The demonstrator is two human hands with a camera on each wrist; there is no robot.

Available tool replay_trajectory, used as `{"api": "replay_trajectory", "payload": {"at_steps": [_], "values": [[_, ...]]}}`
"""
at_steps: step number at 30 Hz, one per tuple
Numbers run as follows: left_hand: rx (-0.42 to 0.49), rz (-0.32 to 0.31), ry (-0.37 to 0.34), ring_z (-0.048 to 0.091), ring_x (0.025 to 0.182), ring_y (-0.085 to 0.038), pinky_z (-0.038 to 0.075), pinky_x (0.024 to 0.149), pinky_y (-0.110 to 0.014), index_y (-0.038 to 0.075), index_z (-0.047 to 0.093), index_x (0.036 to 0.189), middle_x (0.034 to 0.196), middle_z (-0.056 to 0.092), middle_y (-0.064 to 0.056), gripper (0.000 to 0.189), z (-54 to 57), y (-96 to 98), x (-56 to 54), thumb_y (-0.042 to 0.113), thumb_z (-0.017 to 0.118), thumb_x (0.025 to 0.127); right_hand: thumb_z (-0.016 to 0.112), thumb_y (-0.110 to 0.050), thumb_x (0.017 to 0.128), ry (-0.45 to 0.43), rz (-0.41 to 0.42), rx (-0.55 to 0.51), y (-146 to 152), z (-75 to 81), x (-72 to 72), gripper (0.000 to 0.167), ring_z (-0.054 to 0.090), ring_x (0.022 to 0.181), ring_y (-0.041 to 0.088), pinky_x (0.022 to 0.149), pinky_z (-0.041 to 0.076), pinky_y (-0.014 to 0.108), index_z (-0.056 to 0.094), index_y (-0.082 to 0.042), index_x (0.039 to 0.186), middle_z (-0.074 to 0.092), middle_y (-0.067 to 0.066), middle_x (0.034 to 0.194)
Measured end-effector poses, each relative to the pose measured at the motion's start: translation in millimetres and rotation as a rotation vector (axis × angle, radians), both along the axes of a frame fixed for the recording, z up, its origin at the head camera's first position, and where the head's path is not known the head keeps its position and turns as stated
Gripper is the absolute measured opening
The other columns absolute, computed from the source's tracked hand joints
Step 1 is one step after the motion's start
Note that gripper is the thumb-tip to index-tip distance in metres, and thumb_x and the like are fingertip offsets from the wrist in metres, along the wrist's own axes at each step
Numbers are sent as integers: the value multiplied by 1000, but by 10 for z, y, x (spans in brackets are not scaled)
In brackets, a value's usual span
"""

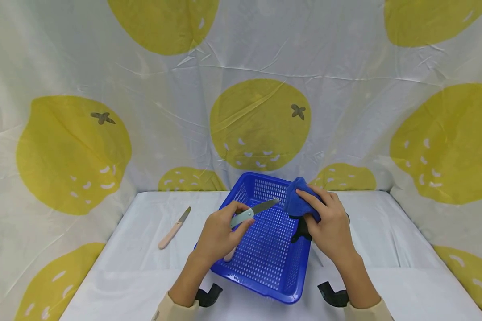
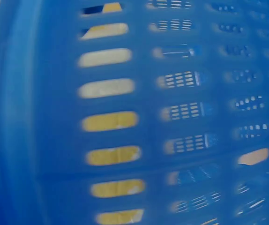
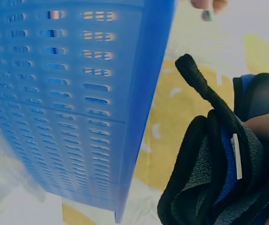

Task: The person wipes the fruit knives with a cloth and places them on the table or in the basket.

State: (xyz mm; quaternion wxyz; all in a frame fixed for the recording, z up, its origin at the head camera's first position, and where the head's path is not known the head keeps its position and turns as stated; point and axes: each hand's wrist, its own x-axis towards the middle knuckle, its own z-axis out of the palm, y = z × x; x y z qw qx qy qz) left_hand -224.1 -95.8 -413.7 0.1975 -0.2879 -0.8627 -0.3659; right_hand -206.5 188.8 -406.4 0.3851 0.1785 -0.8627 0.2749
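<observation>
My left hand (image 1: 217, 234) holds a small knife (image 1: 261, 207) by its pale green handle, over the blue basket (image 1: 261, 285). Its blade points right, toward a folded blue cloth (image 1: 299, 199) with black edging. That cloth (image 3: 209, 178) is gripped in my right hand (image 1: 332, 223) above the basket's right side; grey inner folds and a white tag show in the right wrist view. Inside the basket, a pale pink handle (image 1: 230, 255) lies partly hidden behind my left wrist. The basket's slotted wall (image 2: 55, 117) fills the left wrist view and hides the left hand there.
A pink-handled knife (image 1: 174, 228) lies on the white-covered table (image 1: 124, 249), left of the basket. Behind the table hangs a curtain (image 1: 345, 53) printed with yellow lemons. Black curved pieces (image 1: 332, 294) stick out beside both wrists.
</observation>
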Motion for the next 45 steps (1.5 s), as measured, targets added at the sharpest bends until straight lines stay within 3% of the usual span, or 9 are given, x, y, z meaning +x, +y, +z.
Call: {"api": "replay_trajectory", "payload": {"at_steps": [8,14,22,30,37,45], "values": [[-85,107,-102,65,85,-7,56,75,-25,17,63,124,109,74,2,31,-162,50,-72,33,72,98,77,6,82,-6,-4,-10,18,4,2,54,57,116,35,91,56,61,72,-19,130,63,11,140],[-157,162,-188,59,76,-8,51,68,-27,16,61,118,97,69,3,29,-251,58,-116,38,67,100,76,7,82,-5,-12,-15,23,7,5,54,57,114,33,92,56,59,73,-19,129,63,11,139],[-214,136,-324,56,75,-12,50,66,-28,13,57,113,91,58,2,21,-312,56,-127,32,58,105,76,7,82,0,-10,-8,15,3,-1,55,57,116,34,95,54,58,72,-18,130,63,12,140],[-288,119,-325,51,79,-14,48,71,-32,10,56,105,90,54,-1,18,-375,42,-118,28,54,107,77,7,82,1,-8,-9,12,13,0,54,57,117,34,96,54,58,72,-17,130,62,12,140],[-294,118,-314,50,78,-15,48,72,-34,9,56,103,87,52,-2,16,-372,61,-124,21,49,109,77,6,82,-2,-1,-4,12,3,2,53,57,117,33,96,54,58,72,-18,129,63,11,140],[-249,118,-299,59,94,-17,55,83,-38,9,60,116,109,63,-9,23,-297,3,-125,29,59,105,78,4,82,-14,-2,-4,3,9,6,52,57,119,33,99,54,58,72,-17,129,62,11,140]]}}
